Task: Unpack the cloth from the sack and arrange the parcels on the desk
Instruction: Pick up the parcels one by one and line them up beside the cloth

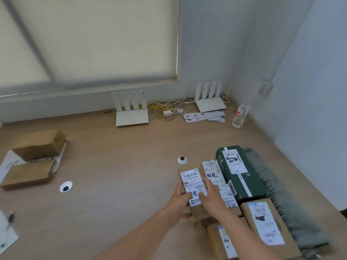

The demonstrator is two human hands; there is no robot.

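Gripping a flat brown cardboard parcel (191, 182) at its edges, the left hand (180, 200) and right hand (210, 198) hold it on the wooden desk (122, 166). Four labelled brown cartons (262, 228) and one dark green box (242, 177) adjoin it, alongside a fringed grey cloth (272, 184). Two white routers (131, 117) stand beyond.

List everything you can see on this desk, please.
desk: one, light wood, fills the view
routers: two, white, at the back
cables: a tangle, yellow and white, between the routers
paper slips: a few, white, before the right router
bottle: one, clear, back right
plain parcels: two, brown, far left
grommets: two, white, in the desk
green box: one, right
labelled parcels: at least four, brown, beside the green box
cloth: one, grey-green, right edge
pen: one, dark, lower left on paper
held parcel: one, brown, white label, centre
left hand and right hand: two, bare, gripping the held parcel
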